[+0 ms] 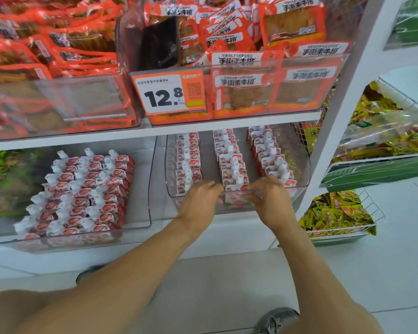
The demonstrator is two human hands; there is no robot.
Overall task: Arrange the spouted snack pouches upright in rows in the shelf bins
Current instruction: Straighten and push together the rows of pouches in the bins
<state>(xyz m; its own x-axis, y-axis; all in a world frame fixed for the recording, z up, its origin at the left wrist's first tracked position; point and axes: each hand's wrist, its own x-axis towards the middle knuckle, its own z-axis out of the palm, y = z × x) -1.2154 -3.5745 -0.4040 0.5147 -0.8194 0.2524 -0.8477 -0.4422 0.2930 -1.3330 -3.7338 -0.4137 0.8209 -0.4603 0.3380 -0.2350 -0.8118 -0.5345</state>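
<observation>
Both my left hand [201, 196] and right hand [268, 195] grip the front pouch [235, 198] of the middle row in the clear right bin [299, 186], likely seating it upright; next, fill gaps toward twelve o'clock, while the left bin [140, 225] at nine o'clock sits packed.

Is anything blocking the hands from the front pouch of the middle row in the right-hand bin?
Partly: the clear plastic bin's front wall stands before the red-and-white spouted pouch. The left hand and right hand curl over that wall's rim, fingertips beside the pouch; whether they touch it is unclear.
</observation>
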